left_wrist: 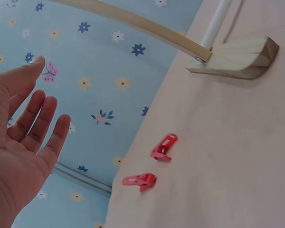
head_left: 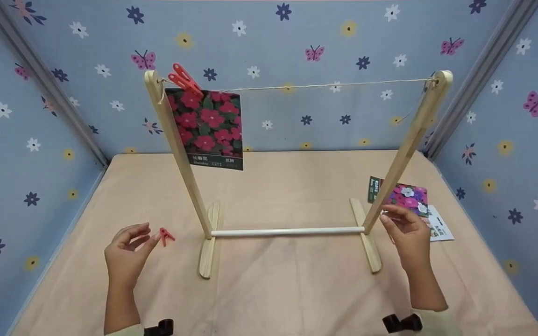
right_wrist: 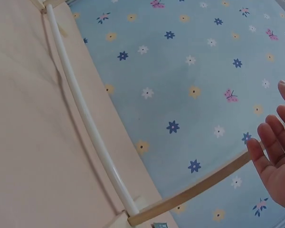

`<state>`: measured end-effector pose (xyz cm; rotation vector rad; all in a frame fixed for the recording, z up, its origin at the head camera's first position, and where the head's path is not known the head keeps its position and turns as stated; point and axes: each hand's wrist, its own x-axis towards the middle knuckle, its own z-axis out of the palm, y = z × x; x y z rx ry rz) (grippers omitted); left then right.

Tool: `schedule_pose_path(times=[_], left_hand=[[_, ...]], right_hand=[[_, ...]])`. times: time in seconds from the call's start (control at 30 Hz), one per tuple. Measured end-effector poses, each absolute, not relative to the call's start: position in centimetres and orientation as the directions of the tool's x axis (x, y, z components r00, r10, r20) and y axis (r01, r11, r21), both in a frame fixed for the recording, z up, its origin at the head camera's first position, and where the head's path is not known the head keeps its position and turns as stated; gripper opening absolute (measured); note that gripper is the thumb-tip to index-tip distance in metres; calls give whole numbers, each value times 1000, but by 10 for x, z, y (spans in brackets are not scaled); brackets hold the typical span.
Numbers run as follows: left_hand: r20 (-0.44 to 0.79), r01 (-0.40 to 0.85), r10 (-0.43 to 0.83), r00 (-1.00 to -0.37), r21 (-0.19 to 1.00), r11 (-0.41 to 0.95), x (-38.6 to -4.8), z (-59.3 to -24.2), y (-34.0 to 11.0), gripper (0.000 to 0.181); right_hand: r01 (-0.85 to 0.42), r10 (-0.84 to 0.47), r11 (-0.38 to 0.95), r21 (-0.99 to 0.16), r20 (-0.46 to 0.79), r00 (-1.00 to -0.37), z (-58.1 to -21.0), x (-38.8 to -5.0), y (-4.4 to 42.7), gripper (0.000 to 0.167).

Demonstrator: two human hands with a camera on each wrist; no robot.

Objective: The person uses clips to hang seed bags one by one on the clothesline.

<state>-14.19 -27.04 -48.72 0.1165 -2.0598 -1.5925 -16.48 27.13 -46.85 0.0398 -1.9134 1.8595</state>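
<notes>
My left hand hovers over the left of the table, fingers loosely bent, holding nothing. Close to its thumb lies a red clothespin; the left wrist view shows that pin and a second one below the hand. My right hand, also holding nothing, is beside the right post, in front of a pink-and-purple flower card and a white card, partly covering them. From the string hangs a red-flower card, held at its top left by a red clothespin.
A wooden stand spans the middle, with a left post, a right post, a white crossbar and two wooden feet. Floral walls enclose the table at the back and both sides.
</notes>
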Motion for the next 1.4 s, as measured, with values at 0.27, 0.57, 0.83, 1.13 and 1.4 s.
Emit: schedule_pose_path(times=[0.27,0.57,0.83,1.13,1.4], left_hand=[[253,133,-462,-850,952,276,-148,-522,-281,32],[164,44,-523,-836,971,234,-150,-554,-293,39],[-9,-103,-549,-836,985,140,-153,-563,-296,44],[-115,-208,-579,-807,973,97,-161,-575,-295,47],[-165,-276,-666,-728,959,64,-166,-584,-291,48]], right_hand=[[-281,391,114,-953,303,-869,-484,-163,299,28],[-92,566,96,-991,130,-814,-510,-163,328,31],[79,657,11,-997,-53,-752,-531,-167,351,36],[322,680,124,-939,-156,-716,-544,-178,368,47],[404,713,134,-905,-194,-673,-552,-184,383,39]])
